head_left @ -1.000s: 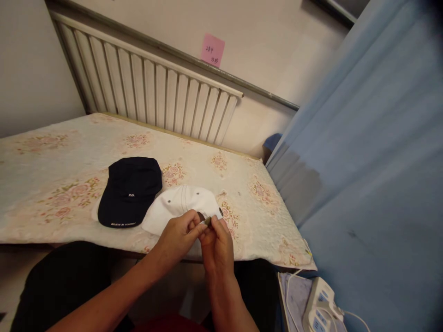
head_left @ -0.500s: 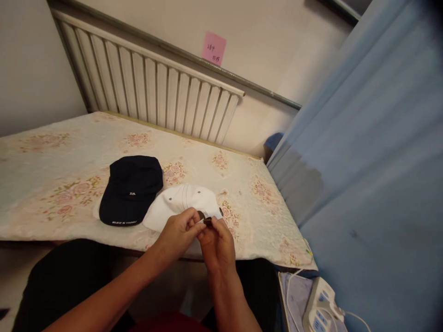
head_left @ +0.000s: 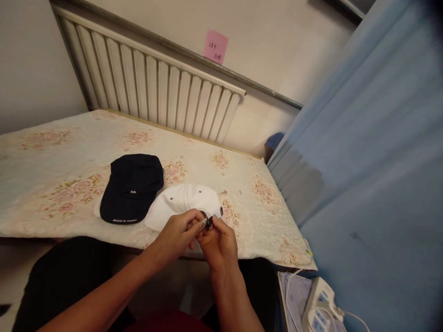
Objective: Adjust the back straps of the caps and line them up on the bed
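Note:
A white baseball cap [head_left: 185, 198] lies on its side on the bed, its back opening toward me. My left hand [head_left: 183, 230] is closed in a pinch on the cap's white strap near the opening. My right hand [head_left: 220, 240], just to the right, is closed with thumb and fingers on a small dark buckle [head_left: 208, 223] on that strap. The fingertips of both hands nearly meet there and partly hide the strap. Left of the white cap rests a black baseball cap [head_left: 133, 186] with small white lettering on its brim, its edge beside the white cap.
A floral bedspread [head_left: 190, 157] covers the bed. Behind it are a white radiator [head_left: 155, 87] and a pink note [head_left: 215, 46] on the wall. A blue curtain [head_left: 363, 175] hangs at the right. A power strip [head_left: 320, 304] with cables sits at the lower right.
The dark buckle has turned between my fingers and looks more upright. Both hands keep about the same place at the strap; the caps have not moved.

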A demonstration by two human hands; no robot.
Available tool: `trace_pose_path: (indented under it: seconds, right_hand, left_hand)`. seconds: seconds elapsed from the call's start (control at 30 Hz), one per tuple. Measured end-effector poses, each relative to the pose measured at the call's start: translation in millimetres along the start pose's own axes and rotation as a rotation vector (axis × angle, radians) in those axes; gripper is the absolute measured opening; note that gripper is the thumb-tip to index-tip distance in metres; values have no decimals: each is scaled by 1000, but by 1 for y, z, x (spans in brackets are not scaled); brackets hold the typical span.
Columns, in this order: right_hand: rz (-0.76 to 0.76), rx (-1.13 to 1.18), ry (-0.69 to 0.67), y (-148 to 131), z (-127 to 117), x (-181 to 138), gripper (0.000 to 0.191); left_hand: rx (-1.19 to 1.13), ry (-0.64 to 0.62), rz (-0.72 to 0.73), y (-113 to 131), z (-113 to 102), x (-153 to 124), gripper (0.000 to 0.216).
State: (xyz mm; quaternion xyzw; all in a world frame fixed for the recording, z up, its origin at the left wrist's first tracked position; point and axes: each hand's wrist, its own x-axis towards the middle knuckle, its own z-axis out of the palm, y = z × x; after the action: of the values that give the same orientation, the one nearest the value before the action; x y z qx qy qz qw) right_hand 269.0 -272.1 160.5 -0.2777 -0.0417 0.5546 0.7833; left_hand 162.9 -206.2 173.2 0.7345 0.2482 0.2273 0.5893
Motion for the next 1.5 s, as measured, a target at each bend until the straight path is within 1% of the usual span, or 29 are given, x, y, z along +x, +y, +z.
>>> trace_pose_path:
  seconds: [0.2, 0.37, 0.47, 0.5, 0.57, 0.67, 0.73, 0.83, 0.97, 1.13, 1.27, 1.4, 1.5]
  right_hand:
    - [110, 62, 30, -1, -1, 2, 3]
    - [154, 48, 75, 0, -3, 5, 8]
    - [199, 56, 65, 1, -6, 6, 3]
    - [200, 61, 50, 2, -7, 7, 2]
    - [178, 78, 6, 4, -8, 8, 9]
    - [148, 105, -66, 6, -9, 8, 17]
    - [154, 106, -89, 7, -10, 8, 19]
    - [164, 93, -97, 7, -11, 8, 20]
    - [153, 94, -71, 7, -11, 8, 18]
    - [148, 92, -18, 7, -10, 7, 16]
    - [157, 104, -26, 7, -9, 6, 14]
    - [171, 127, -54, 6, -10, 6, 17]
    - [173, 107, -52, 6, -10, 6, 19]
  left_hand:
    - [33, 31, 62, -1, -2, 0, 21]
    - [43, 20, 41, -2, -4, 1, 21]
    - [28, -8, 26, -5, -5, 2, 20]
    - [8, -24, 19, -5, -5, 2, 20]
    - [-37, -46, 4, -6, -6, 2, 21]
    - [-73, -42, -8, -6, -5, 2, 21]
    - [-84, -37, -16, -5, -5, 2, 20]
    - [-91, -17, -33, -4, -5, 1, 20]
    - [-58, 20, -45, -4, -5, 1, 20]
    - [-63, 3, -42, -3, -6, 1, 19]
    - [-42, -9, -29, -2, -6, 0, 18]
    - [20, 4, -6, 1, -6, -1, 17]
    - [112, 19, 42, 3, -7, -1, 16]
